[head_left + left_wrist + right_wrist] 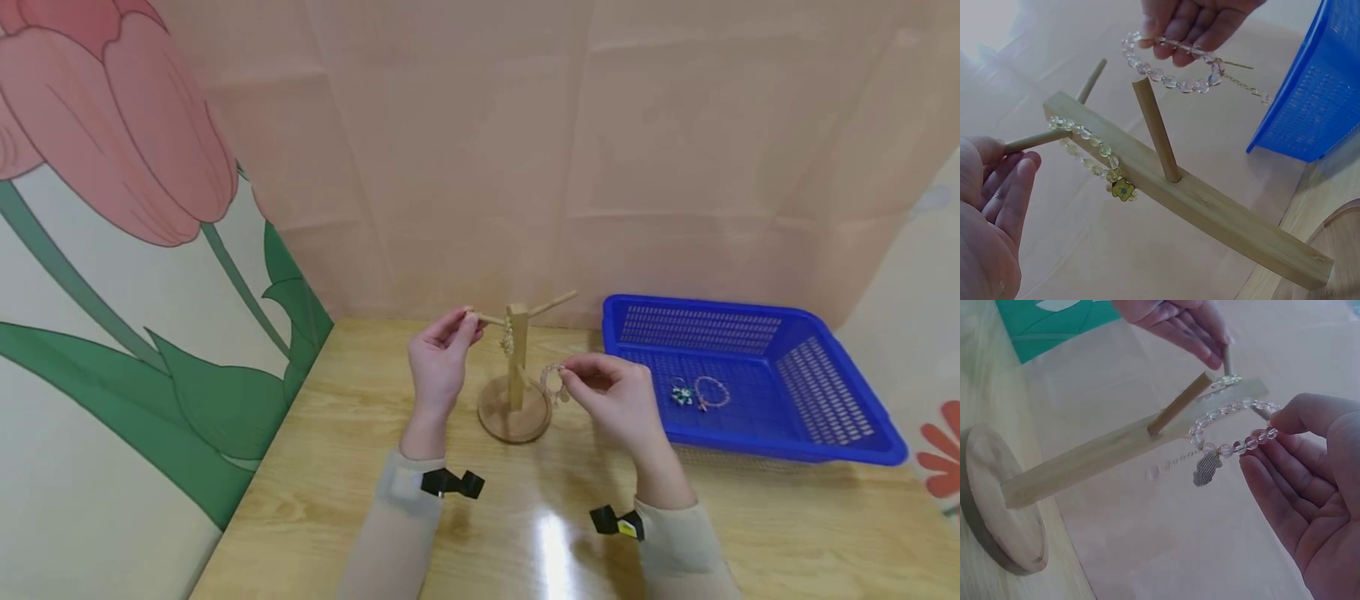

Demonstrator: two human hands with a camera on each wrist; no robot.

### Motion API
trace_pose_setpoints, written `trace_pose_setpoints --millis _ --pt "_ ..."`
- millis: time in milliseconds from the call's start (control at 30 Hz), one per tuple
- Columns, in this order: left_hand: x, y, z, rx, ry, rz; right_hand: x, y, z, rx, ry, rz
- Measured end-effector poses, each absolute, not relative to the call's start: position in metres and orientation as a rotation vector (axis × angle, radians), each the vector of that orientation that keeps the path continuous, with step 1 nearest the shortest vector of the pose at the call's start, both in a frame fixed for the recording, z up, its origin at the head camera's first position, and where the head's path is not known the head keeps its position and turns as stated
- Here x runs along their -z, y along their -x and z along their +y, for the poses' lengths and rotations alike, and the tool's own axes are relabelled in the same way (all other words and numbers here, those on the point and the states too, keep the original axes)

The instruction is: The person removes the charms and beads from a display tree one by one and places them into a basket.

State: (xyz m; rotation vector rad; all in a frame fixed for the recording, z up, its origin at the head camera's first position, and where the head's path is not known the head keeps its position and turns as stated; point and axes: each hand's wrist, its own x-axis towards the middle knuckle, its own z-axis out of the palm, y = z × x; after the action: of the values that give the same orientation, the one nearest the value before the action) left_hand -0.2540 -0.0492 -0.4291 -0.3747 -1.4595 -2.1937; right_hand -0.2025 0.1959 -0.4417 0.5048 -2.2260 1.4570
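Note:
A wooden stand (pixel 517 358) with a round base and several pegs stands on the table. My left hand (pixel 442 358) pinches the end of its left peg (pixel 1038 140) between thumb and fingers. From that peg, close to the post, hangs a yellowish beaded bracelet (pixel 1105 150) with a yellow charm. My right hand (pixel 618 400) pinches a clear pinkish beaded bracelet (pixel 1235 447) by its edge. A charm and a thin chain dangle from it. This bracelet is near the tip of the front peg (pixel 1157 131); whether the peg passes inside the loop I cannot tell.
To the right is a blue plastic basket (pixel 750 454) with perforated walls. Inside lie a pink beaded bracelet (pixel 712 392) and a piece with green and white charms (pixel 681 395). A peach cloth (pixel 480 167) hangs behind the wooden table (pixel 315 500).

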Motion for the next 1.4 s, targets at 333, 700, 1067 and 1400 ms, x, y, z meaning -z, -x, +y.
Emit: trace_pose_setpoints --millis 333,700,1067,1400 --pt "0.428 0.253 -0.047 2.197 0.396 -1.462 0.428 0.203 0.224 -1.359 -0.464 -2.295" --pt "0.43 0.254 -0.05 2.156 0.417 -1.497 0.419 0.199 0.27 -1.36 -0.278 -2.468" --pt "0.428 0.255 -0.061 2.091 0.439 -1.632 0.413 0.195 0.305 -1.22 -0.196 -2.54" --pt "0.424 0.259 -0.065 2.047 0.472 -1.712 0.417 0.203 0.328 -1.144 -0.141 -2.641"
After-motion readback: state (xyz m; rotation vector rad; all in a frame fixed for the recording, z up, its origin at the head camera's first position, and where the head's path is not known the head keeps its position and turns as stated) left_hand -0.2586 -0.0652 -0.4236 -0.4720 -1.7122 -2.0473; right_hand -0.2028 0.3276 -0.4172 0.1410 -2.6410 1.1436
